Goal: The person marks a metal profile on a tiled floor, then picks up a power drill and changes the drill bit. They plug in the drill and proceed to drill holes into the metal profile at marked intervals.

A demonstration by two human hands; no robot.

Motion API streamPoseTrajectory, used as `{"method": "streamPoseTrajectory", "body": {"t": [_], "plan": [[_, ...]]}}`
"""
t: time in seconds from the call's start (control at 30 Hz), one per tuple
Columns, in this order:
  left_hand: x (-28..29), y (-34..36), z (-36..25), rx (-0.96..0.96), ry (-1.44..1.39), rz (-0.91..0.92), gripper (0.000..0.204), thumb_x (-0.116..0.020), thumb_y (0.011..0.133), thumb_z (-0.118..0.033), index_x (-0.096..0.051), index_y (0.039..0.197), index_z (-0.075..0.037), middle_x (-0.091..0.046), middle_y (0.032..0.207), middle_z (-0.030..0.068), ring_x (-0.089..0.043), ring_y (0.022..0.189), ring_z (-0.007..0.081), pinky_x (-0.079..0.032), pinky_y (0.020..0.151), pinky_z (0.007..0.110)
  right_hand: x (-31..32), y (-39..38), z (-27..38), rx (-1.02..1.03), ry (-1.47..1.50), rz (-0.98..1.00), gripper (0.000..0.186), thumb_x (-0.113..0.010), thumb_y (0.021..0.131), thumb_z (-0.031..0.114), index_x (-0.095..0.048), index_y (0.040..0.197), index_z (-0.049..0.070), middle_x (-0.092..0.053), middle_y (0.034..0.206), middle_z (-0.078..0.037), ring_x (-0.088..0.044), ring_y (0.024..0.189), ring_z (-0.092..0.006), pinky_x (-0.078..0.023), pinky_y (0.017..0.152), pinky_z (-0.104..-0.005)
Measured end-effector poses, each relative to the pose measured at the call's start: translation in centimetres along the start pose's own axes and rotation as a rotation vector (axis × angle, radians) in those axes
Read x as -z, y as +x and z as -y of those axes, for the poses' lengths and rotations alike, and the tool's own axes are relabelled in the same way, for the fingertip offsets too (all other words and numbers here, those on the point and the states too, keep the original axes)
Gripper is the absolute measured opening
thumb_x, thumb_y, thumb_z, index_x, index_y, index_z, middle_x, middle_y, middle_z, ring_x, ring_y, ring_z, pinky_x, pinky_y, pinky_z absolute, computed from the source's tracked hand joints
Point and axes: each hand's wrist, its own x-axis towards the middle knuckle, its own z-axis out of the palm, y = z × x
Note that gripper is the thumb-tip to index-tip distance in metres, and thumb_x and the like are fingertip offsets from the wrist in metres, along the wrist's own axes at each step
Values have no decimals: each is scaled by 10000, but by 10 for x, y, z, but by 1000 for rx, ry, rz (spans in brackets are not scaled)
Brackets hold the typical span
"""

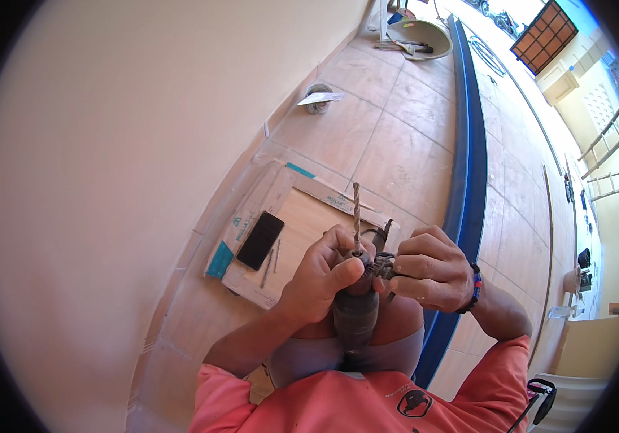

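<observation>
A power drill [356,310] stands upright between my knees, its long twisted bit [356,209] pointing up and away from me. My left hand [320,278] wraps around the drill's chuck, thumb pressed against it. My right hand [432,270] is closed on a small metal chuck key [384,268] set into the side of the chuck. A beaded band sits on my right wrist.
A flattened cardboard sheet [302,216] lies on the tiled floor in front of me, with a black phone [259,240] and two loose drill bits [271,261] on it. A long blue pipe [468,166] runs along the right. A plain wall [143,144] fills the left.
</observation>
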Motion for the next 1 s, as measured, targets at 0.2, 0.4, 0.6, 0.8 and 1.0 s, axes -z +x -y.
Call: {"method": "streamPoseTrajectory", "body": {"t": [0.2,0.4,0.6,0.8,1.0], "plan": [[-5,0,1,-28,-15,-10,399,-569,950,-428,-449,1034,-57,-553,1024,115,-634,853,210,-538,771,342,10,14,-7,5,28,91,224,-684,758,149,-641,969,87,-587,907,-53,-600,858,-267,-477,749,-408],[-9,-4,-2,-34,137,-19,426,-511,980,-441,-458,1097,-35,-557,1052,96,-568,968,147,-475,864,297,25,37,-10,125,-24,217,203,-687,722,153,-626,896,69,-567,890,-62,-595,873,-260,-515,752,-390],[-14,-4,-9,-68,298,-45,464,-465,1000,-444,-441,1185,-19,-536,1079,71,-514,1001,104,-422,898,272,25,50,-17,201,-86,283,220,-677,686,142,-623,884,64,-541,850,-61,-601,845,-243,-528,744,-375],[-18,-5,-6,-40,478,-65,392,-535,982,-345,-419,1181,-27,-543,1047,78,-522,948,109,-437,849,278,20,36,-16,62,-14,254,209,-685,707,159,-608,883,75,-550,839,-50,-600,811,-221,-521,707,-359],[-23,-4,-5,-152,683,-56,353,-581,957,-267,-424,1144,-11,-579,978,105,-560,871,121,-462,769,286,17,41,-23,268,-103,263,273,-672,857,290,-509,934,84,-504,763,-36,-540,650,-185,-451,581,-331]]}}
